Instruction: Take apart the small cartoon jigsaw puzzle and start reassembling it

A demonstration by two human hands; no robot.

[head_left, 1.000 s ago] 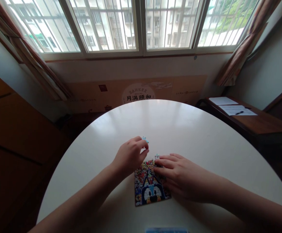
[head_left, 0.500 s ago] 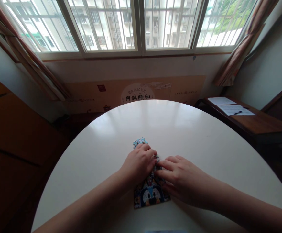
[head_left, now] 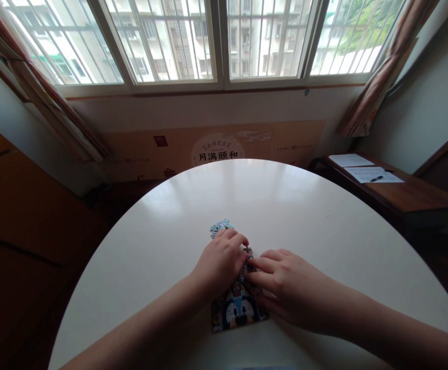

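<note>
A partly covered jigsaw puzzle (head_left: 241, 311) with a blue-and-white cartoon face lies on the white round table. Over its upper left part is my left hand (head_left: 224, 257), fingers curled and closed at the puzzle's top end. Whatever is between those fingertips is too small and hidden to make out. My right hand (head_left: 281, 282) rests along the puzzle's right side, fingers stretched out, the tips touching its surface. Just beyond my left hand sits a small heap of loose light-blue puzzle pieces (head_left: 221, 225), partly hidden by the knuckles.
The round white table (head_left: 150, 246) curves away toward a barred window. On the right, a wooden desk (head_left: 420, 192) holds papers (head_left: 374, 174) and a dark pen. The edge of a bluish flat object (head_left: 262, 368) shows at the bottom. An orange-brown cabinet (head_left: 16, 205) stands left.
The view has shifted very slightly. Near the puzzle's top, the left fingertips have moved a little, showing more of its upper edge; the right hand stays almost where it was.
</note>
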